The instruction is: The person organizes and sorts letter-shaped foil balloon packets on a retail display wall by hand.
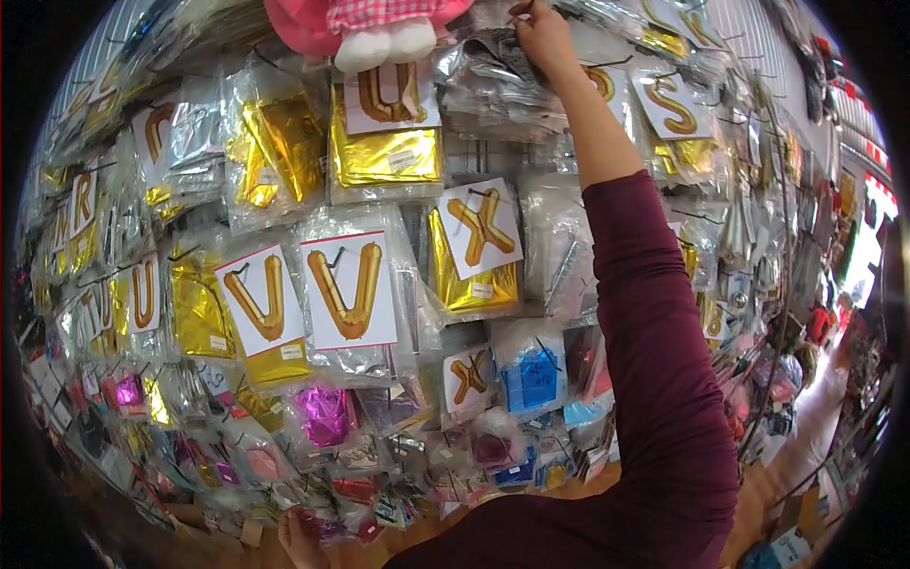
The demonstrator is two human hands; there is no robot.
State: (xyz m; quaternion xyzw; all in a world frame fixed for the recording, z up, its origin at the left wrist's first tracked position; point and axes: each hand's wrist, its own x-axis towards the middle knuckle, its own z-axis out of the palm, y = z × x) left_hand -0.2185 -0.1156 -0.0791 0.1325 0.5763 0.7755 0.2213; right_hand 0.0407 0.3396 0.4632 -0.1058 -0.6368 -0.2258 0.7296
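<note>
My right hand (544,38) reaches up to the top of the wall display, its fingers pinched together at a dark hook end (519,9). Just below it hangs a thick stack of clear plastic packets (498,81), some with dark grey contents. A pink plush toy (387,33) with white feet hangs to the left of that stack. Low at the bottom edge, my left hand (301,539) shows only in part, fingers curled beside small hanging packets (355,488); I cannot tell what it holds.
Rows of foil balloon packets cover the wall, including a gold packet (387,156) under a U card, two V cards (348,289) and an X card (481,228). A blue packet (534,379) hangs lower. Metal hooks stick out throughout. Wooden floor (768,484) shows at right, with cardboard pieces (251,533) below.
</note>
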